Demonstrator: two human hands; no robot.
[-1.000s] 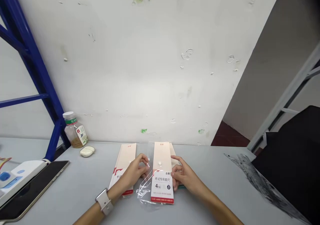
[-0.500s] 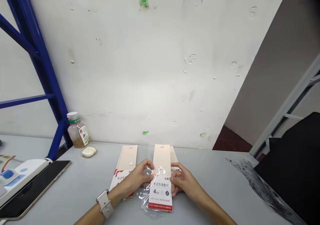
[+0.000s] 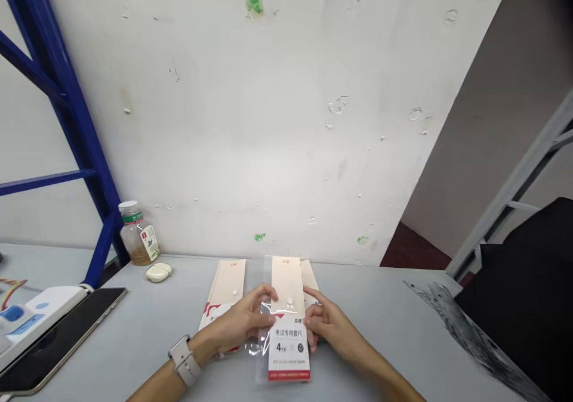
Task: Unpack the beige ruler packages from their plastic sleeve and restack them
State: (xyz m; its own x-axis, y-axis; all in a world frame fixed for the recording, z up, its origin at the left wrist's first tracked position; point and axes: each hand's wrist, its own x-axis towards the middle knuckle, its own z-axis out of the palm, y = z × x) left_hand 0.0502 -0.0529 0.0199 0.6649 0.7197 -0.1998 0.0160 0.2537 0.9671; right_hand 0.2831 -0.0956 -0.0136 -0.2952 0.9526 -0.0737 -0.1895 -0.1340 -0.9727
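Note:
Between my hands is a packaged ruler set (image 3: 289, 348), a pale pink pouch with a snap button and a white-and-red printed card, in a clear plastic bag (image 3: 263, 360). The bag's loose margin spreads along the left side. My left hand (image 3: 250, 317), with a watch at the wrist, pinches the left edge. My right hand (image 3: 323, 318) holds the right edge between thumb and fingers, its index finger stretched upward. A second ruler set (image 3: 229, 280) lies at left, partly under my left hand. Behind the held one, another pale pouch (image 3: 310, 274) shows at the right, mostly hidden.
At left on the grey table (image 3: 170, 312) are a clear jar (image 3: 139, 235) with a white lid, a small cream case (image 3: 158, 272), a phone or tablet (image 3: 58, 342) and a white power strip (image 3: 40, 318). A blue metal frame (image 3: 85, 121) rises there. A black item (image 3: 514, 283) stands at right.
The held ruler set now lies straighter, its top shifted slightly left and the bag flatter. Both hands keep nearly the same place; the right index finger has moved up slightly.

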